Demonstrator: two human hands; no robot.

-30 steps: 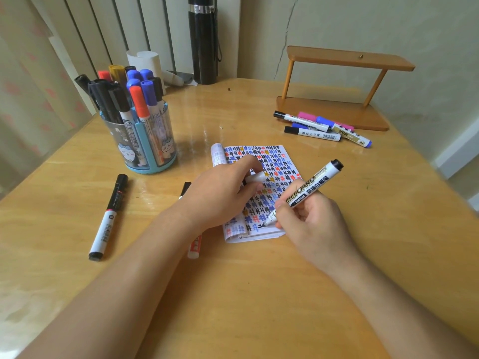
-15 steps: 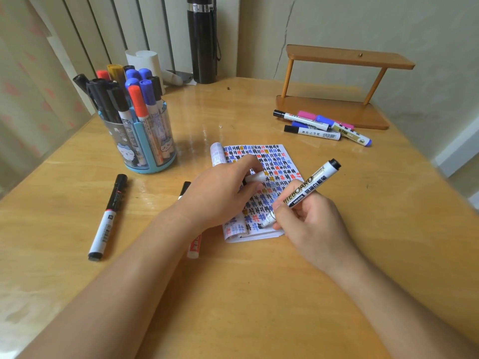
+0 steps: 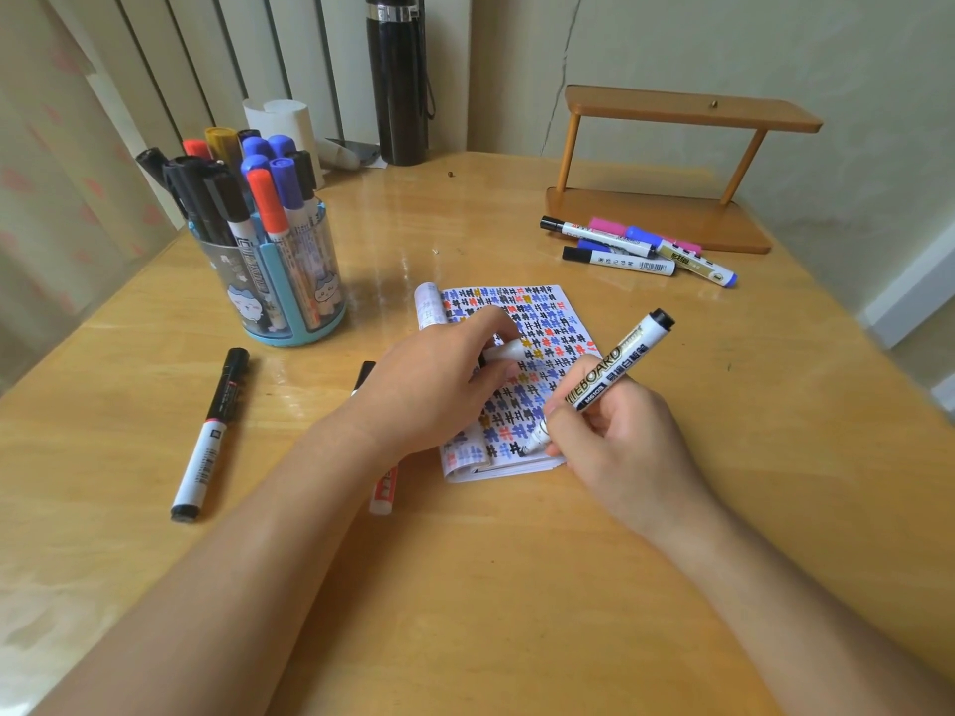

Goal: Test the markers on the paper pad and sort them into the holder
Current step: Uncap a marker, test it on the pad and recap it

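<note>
Now: my right hand (image 3: 620, 441) grips the marker (image 3: 615, 369), tip on the pad (image 3: 548, 312) near its front edge. My left hand (image 3: 439, 385) rests on the pad, pinching a small white piece (image 3: 509, 349). The holder (image 3: 289, 292) stands far left on the surface (image 3: 517, 560).

One paper pad (image 3: 548, 307) and one holder (image 3: 281, 281) are counted. Perhaps eleven standing markers (image 3: 266, 204) are seen at upper left, some being hidden. Five lying markers (image 3: 620, 263) are found at upper right, two loose markers (image 3: 209, 441) at left, one whiteboard marker (image 3: 620, 359) and one cap (image 3: 504, 350) at centre.
</note>
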